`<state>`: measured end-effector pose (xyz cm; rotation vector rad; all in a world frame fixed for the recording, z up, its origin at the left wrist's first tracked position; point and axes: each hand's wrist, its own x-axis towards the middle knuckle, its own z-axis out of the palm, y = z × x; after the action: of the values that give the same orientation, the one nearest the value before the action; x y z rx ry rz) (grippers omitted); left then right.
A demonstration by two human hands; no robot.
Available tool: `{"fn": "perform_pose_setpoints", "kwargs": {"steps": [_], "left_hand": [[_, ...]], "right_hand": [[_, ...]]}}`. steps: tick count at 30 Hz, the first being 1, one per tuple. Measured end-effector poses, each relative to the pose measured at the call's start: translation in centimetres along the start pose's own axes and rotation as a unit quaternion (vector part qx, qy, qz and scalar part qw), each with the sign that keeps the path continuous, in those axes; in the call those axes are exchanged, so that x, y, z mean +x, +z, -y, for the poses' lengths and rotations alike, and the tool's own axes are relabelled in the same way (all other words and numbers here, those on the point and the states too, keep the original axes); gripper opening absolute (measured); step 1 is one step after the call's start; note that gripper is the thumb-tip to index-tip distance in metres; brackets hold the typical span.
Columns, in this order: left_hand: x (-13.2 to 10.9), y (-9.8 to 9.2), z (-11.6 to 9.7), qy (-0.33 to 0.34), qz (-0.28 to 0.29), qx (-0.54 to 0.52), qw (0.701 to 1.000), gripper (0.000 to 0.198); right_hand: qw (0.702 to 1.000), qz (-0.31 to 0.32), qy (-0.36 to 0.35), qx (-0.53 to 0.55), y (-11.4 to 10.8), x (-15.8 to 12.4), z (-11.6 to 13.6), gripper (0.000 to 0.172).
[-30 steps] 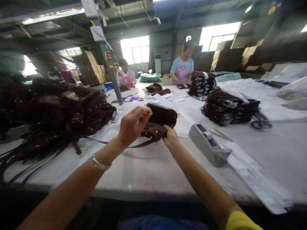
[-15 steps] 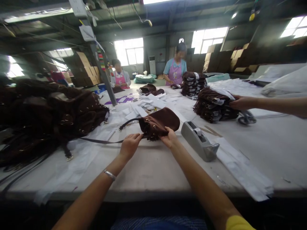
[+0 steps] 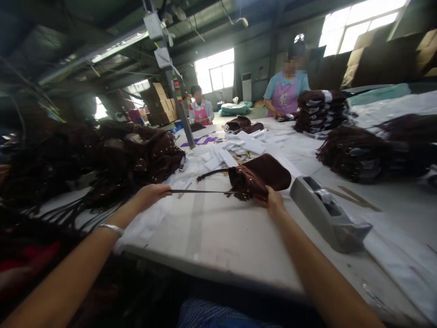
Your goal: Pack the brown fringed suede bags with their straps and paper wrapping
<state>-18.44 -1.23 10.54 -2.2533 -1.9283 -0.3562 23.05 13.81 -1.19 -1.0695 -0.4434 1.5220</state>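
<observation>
A dark brown drawstring bag with metal eyelets lies on its side on the white table in the head view. My right hand grips its near edge, thumb on top. From the bag's mouth a thin dark strap runs left, pulled straight. My left hand is closed on that strap, well apart from the bag and close to a heap of brown bags. A second strap or cord curves out behind the bag's mouth.
Right of the bag stands a grey tape dispenser. Stacked brown bags lie beyond it. White paper pieces are scattered behind the bag, near a metal post. Two people in pink aprons work across the table.
My left hand has moved left from the bag's mouth, drawing the strap out straight. My right hand still holds the bag. The view has turned left, and another person's hand at the right is gone.
</observation>
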Motion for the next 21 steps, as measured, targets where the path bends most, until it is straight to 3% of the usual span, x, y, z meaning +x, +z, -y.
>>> {"fn": "perform_pose_setpoints", "kwargs": {"steps": [3,6,8,11,14,17,19,21], "left_hand": [[-2.5,-3.8,3.0,-0.033,0.013,0.032,0.999,0.046],[-5.4,-7.4,4.5,-0.055,0.003,0.070,0.996,0.053],[-7.2,-9.3,4.7,-0.065,-0.014,0.100,0.993,0.053],[-8.9,-10.6,3.1,-0.076,-0.043,0.131,0.988,0.047],[-9.2,-10.0,-1.4,-0.061,-0.072,0.137,0.986,0.040],[-8.6,-7.9,-8.8,0.018,-0.086,0.122,0.989,0.032],[-8.2,-6.2,-13.9,0.062,-0.068,0.121,0.988,0.029],[-7.9,-4.4,-18.3,0.091,-0.028,0.091,0.991,0.027]], "right_hand": [[0.999,-0.009,0.003,-0.031,-0.2,-0.1,-0.1,0.007],[0.999,-0.015,0.013,-0.045,-0.5,0.0,0.1,0.005],[0.999,-0.003,0.026,-0.037,-0.6,-0.1,0.6,0.003],[0.998,0.041,0.046,-0.005,-0.6,-0.9,1.6,0.015],[0.988,0.139,0.070,-0.009,-0.3,-3.2,2.0,0.034],[0.948,0.256,0.102,-0.158,0.3,-6.7,1.0,0.049],[0.916,0.288,0.041,-0.277,0.7,-9.4,0.1,0.049],[0.885,0.305,-0.104,-0.335,0.9,-12.1,-0.6,0.044]]}}
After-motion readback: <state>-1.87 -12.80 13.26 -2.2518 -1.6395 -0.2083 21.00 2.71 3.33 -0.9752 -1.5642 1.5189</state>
